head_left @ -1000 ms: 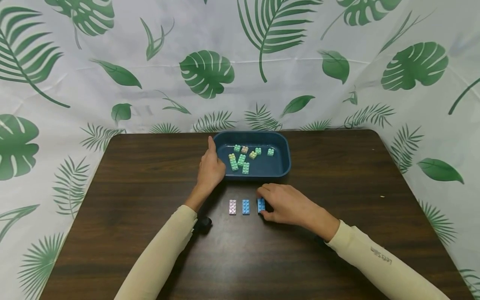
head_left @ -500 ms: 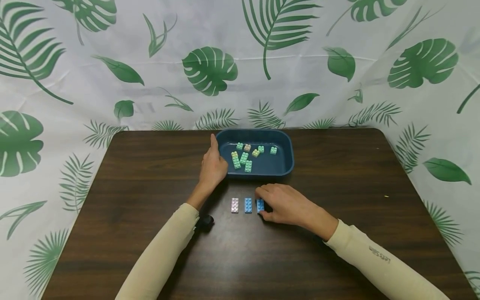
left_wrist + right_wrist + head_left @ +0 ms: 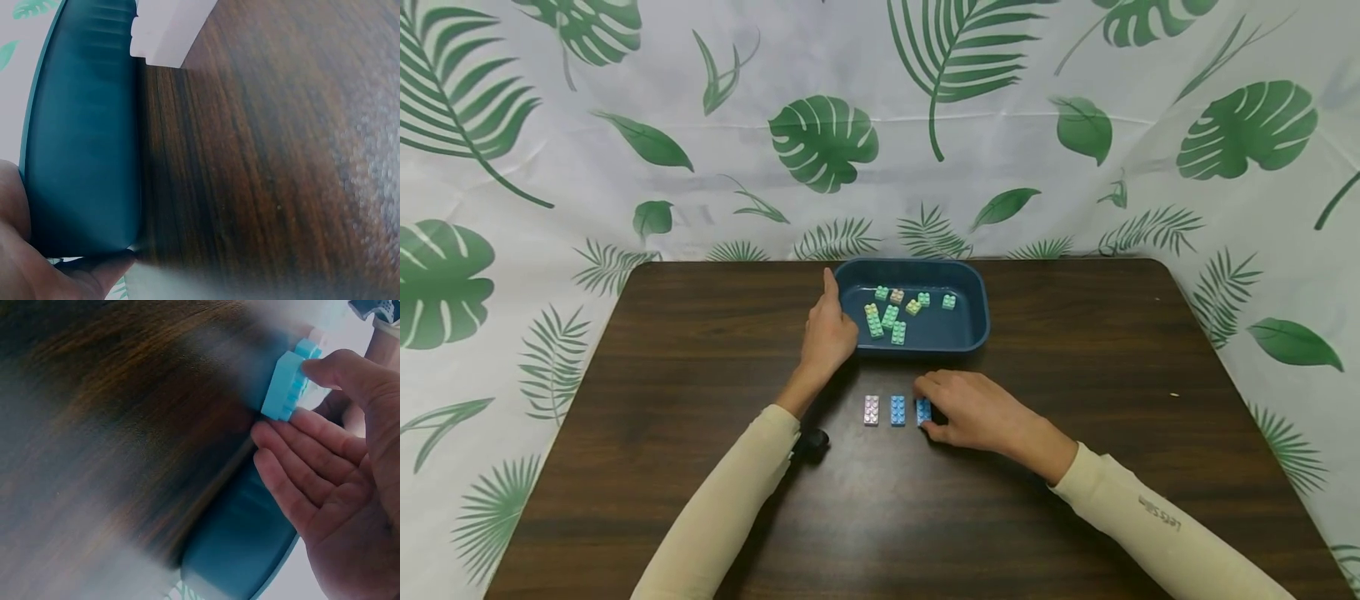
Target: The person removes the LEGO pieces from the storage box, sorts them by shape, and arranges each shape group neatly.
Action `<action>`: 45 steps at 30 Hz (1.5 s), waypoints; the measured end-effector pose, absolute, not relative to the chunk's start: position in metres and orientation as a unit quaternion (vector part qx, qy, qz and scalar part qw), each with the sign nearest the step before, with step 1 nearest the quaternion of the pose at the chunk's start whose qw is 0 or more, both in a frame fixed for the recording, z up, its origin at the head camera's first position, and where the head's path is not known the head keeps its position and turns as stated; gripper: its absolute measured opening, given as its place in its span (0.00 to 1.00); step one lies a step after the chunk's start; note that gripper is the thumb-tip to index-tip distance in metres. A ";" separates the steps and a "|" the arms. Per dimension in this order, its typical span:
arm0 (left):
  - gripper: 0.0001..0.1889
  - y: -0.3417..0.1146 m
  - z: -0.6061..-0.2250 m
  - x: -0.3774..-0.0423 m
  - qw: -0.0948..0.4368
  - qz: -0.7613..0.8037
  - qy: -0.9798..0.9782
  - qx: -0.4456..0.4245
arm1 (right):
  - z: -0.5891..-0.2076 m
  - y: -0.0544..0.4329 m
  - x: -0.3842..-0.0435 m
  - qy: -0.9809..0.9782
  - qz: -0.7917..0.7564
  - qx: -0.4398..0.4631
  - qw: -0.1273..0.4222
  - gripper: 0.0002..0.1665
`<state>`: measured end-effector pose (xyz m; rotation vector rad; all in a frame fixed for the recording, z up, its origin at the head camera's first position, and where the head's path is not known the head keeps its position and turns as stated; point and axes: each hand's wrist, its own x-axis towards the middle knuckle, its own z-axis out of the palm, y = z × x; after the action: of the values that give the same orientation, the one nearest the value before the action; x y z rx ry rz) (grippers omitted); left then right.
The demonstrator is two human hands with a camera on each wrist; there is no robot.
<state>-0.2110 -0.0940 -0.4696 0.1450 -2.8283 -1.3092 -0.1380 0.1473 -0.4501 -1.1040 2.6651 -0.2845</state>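
Observation:
A blue toy building brick (image 3: 923, 412) lies on the table, pinched between the thumb and a finger of my right hand (image 3: 977, 408). My other right fingers are extended beside it in the right wrist view. Left of it, a second blue brick (image 3: 898, 411) and a pale pink brick (image 3: 871, 410) stand in a row, with gaps between them. My left hand (image 3: 829, 337) holds the left end of a dark blue tray (image 3: 981, 321), thumb at the near rim and a finger along the side. Several green, yellow and peach bricks (image 3: 898, 333) lie inside the tray.
The brown wooden table (image 3: 700, 358) runs back to a white leaf-print cloth (image 3: 715, 150). A small black object (image 3: 815, 443) shows beside my left wrist. In the left wrist view, a pale pink block (image 3: 169, 37) appears close to the tray's wall.
My right hand has slid the right-hand blue brick slightly left, narrowing the gap to the middle one. My left hand stays on the tray. The head view has shifted a little.

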 end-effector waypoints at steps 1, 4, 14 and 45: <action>0.45 -0.094 -0.470 -0.211 0.010 -0.419 -0.907 0.047 | -0.450 0.147 -0.138 0.913 -0.098 -0.379 0.120 0.21; 0.46 -0.094 -0.470 -0.211 0.013 -0.424 -0.904 0.050 | -0.451 0.148 -0.137 0.912 -0.099 -0.382 0.112 0.20; 0.48 -0.092 -0.471 -0.212 0.004 -0.418 -0.907 0.050 | -0.455 0.152 -0.133 0.911 -0.099 -0.391 0.087 0.19; 0.48 -0.093 -0.470 -0.212 0.008 -0.406 -0.912 0.054 | -0.447 0.148 -0.131 0.893 -0.135 -0.428 0.002 0.33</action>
<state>-0.2115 -0.0930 -0.4701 0.1680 -2.8506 -1.2690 -0.1308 0.1482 -0.4467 -1.3444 2.8036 -0.4243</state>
